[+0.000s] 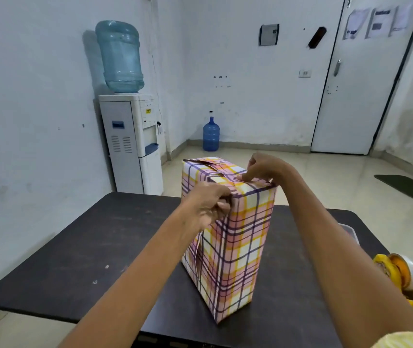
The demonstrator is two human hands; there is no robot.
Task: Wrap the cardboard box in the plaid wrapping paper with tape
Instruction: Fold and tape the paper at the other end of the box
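"Where did the cardboard box (235,247) stand?"

"Upright mid-desk (87,247), well in from every edge, covered in plaid wrapping paper (225,172). The left hand (205,207) had its fingers (221,204) pinching paper at the top corner; the right hand (265,169) pressed a straight forefinger on the top fold."

"Anything nearby?"

"A tape dispenser (401,275) sat at the right edge."

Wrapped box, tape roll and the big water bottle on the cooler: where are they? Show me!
wrapped box (238,247): head view, on its plaid front side.
tape roll (401,272): head view, on the roll's orange middle.
big water bottle (120,56): head view, on the middle of its blue body.
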